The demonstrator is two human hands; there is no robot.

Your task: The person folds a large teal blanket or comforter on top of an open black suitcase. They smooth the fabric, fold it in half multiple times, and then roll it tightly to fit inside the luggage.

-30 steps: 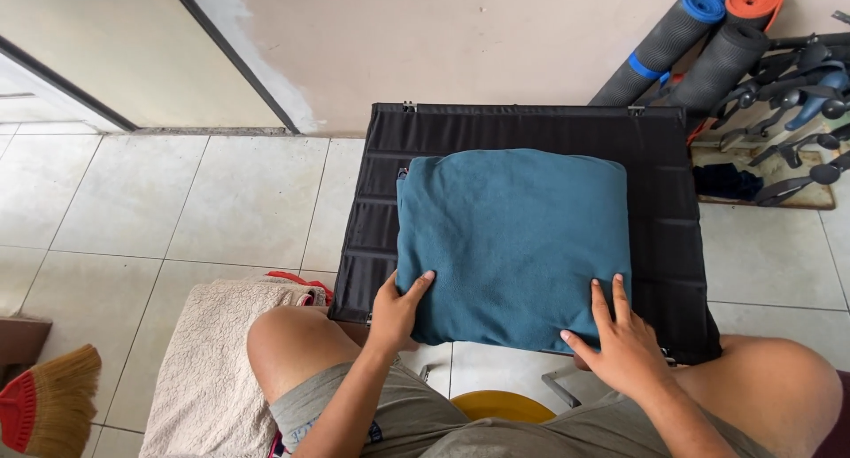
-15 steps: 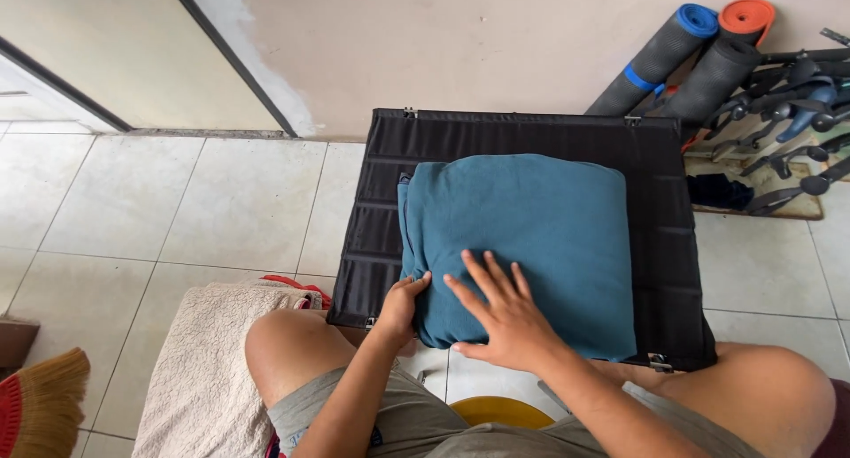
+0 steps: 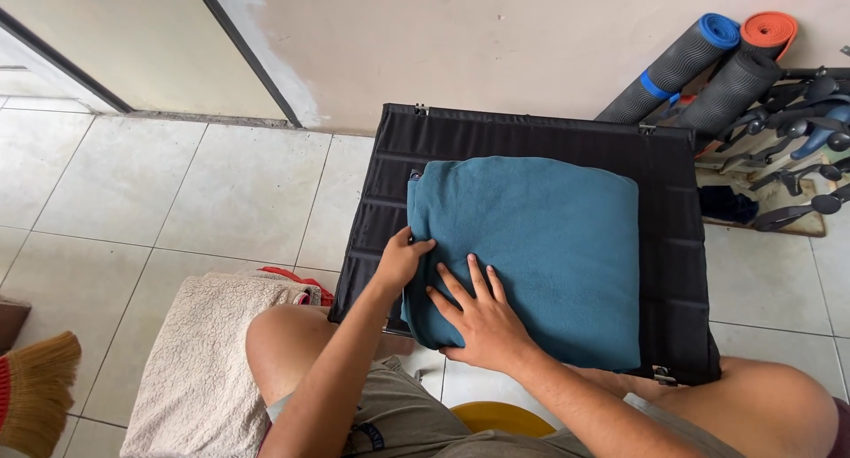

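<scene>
Currently both hands on folded teal blanket [image 3: 531, 254], lying on black folding surface [image 3: 673, 272].
I see my left hand [image 3: 400, 261] pinching the blanket's left edge, my right hand [image 3: 478, 321] flat, fingers [image 3: 452, 290] spread. Blanket smooth, fleecy, long axis left-right; black margin widest right, bare floor tiles [image 3: 177, 192] left.

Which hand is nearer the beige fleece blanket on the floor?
Left. The left hand grips the left edge of the folded teal blanket, just up and right of the beige fleece blanket. The right hand lies flat on the teal blanket, farther right.
</scene>
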